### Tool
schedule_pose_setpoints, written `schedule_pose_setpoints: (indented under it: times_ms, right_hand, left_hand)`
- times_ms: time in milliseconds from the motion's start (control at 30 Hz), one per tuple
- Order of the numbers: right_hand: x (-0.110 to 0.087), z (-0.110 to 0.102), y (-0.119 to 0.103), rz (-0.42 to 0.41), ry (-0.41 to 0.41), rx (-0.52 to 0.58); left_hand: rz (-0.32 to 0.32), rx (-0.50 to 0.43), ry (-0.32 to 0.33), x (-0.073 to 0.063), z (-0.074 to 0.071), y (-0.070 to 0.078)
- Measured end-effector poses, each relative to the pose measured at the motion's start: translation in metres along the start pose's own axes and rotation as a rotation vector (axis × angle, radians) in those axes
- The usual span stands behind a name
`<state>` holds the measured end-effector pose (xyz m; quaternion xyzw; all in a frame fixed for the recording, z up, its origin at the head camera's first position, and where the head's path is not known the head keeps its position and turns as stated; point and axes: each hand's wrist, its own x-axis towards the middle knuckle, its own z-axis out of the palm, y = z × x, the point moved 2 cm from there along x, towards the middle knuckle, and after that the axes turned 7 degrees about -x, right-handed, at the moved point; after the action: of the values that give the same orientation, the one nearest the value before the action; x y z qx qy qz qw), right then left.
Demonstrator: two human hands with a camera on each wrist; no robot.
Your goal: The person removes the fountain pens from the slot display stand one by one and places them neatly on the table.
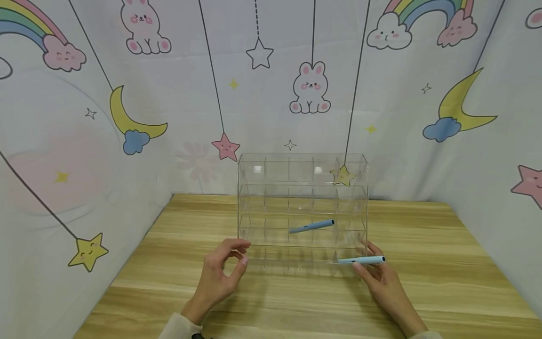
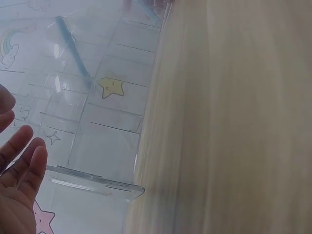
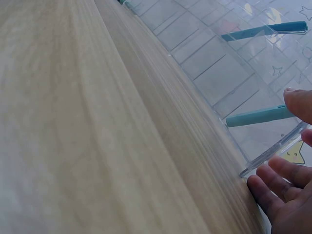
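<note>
A clear acrylic organizer (image 1: 300,192) with several rows of small compartments stands on the table. A darker blue pen (image 1: 312,226) lies slanted across its middle rows. The light blue pen (image 1: 362,260) sits low at the right, its cap end sticking out past the side panel. Beside the organizer's lower left corner is my left hand (image 1: 218,270), its fingers loosely curved with nothing between them. My right hand (image 1: 383,280) is at the lower right corner, thumb at the light blue pen, other fingers along the outside of the side panel (image 3: 273,151). My right thumb hides part of that pen.
The wooden table (image 1: 144,282) extends in front of the organizer and to both sides. White cloth walls (image 1: 190,94) printed with rabbits, stars, moons and rainbows enclose it at the back and sides.
</note>
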<state>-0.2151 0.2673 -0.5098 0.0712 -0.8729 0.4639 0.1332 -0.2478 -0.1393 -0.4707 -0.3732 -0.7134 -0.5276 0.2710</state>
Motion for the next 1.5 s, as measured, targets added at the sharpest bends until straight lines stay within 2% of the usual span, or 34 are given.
schedule_pose_setpoints:
  times_ms: [567,867,1000,1500]
  right_hand:
    - [0.0,0.0,0.0,0.014,-0.014,-0.03]
    - [-0.001,-0.001,0.0,0.002,-0.024,-0.028]
    - [-0.001,-0.002,0.0,0.009,-0.028,-0.044]
    - [0.0,-0.001,-0.001,-0.003,-0.019,0.004]
  left_hand:
    - [-0.015,0.044,-0.027,0.001,0.002,0.001]
    - [0.001,-0.002,-0.047,0.001,0.008,0.003]
    - [0.0,0.01,-0.048,0.002,0.011,0.003]
    - [-0.019,0.032,-0.058,0.006,0.014,0.004]
